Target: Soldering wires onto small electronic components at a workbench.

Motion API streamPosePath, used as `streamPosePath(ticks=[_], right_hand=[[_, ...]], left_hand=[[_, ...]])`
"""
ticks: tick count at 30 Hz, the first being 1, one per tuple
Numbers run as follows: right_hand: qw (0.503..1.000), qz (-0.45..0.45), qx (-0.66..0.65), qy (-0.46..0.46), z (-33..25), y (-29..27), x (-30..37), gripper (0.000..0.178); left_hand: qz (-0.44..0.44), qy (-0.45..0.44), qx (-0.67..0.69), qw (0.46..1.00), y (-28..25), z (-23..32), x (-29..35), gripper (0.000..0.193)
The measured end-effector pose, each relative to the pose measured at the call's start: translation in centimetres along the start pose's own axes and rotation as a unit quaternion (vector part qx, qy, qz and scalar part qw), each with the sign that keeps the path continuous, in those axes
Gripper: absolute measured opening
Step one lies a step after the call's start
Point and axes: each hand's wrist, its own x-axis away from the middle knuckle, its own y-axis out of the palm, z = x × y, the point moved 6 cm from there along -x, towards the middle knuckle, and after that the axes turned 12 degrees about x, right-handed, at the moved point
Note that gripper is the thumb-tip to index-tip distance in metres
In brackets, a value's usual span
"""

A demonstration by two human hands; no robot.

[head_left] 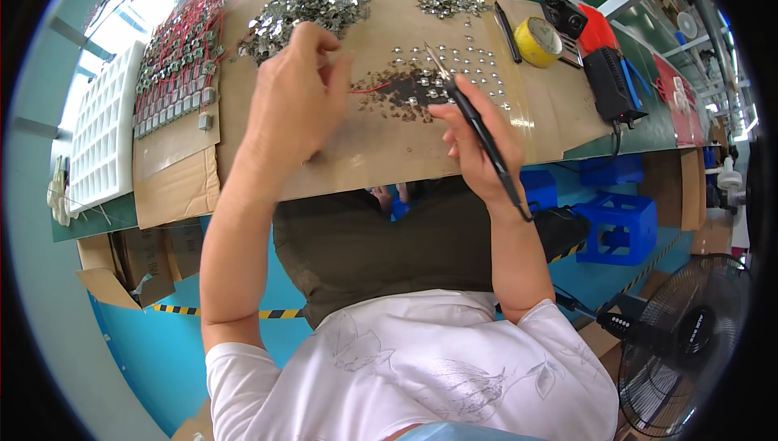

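Note:
My right hand [490,145] grips a black soldering iron [478,125] like a pen, its metal tip pointing away from me over the small shiny metal parts [480,61] set out in rows. My left hand [296,92] is raised beside a large heap of metal pieces [312,10], its fingers curled; what they hold, if anything, is hidden. A thin red wire [374,87] extends from beside that hand's fingers to a dark patch [397,91] with brown crumbs around it. Some metal parts rest on this patch.
Small boxy parts with red wires [182,76] stand in rows at left, by a white compartment tray [101,121]. A smaller metal heap [451,1] lies farther off. Yellow tape [538,41], a black pen [507,32] and a black box-shaped device [612,84] are at right.

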Motion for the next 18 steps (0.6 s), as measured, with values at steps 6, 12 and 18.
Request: streamPosePath(ticks=[6, 12, 18], right_hand=[[0.980, 0.077, -0.163, 0.079, 2.6, -0.6, 1.8, 0.028], [0.981, 0.079, -0.144, 0.102, 2.5, -0.7, 2.1, 0.012], [0.988, 0.070, -0.112, 0.085, 2.4, -0.7, 2.0, 0.011]], left_hand=[[0.003, -0.011, 0.128, 0.992, 4.4, 2.1, 3.3, 0.015], [0.079, -0.052, 0.150, 0.984, 6.4, -0.2, 4.9, 0.009], [0.056, -0.099, 0.120, 0.986, 6.7, -0.9, 4.8, 0.008]])
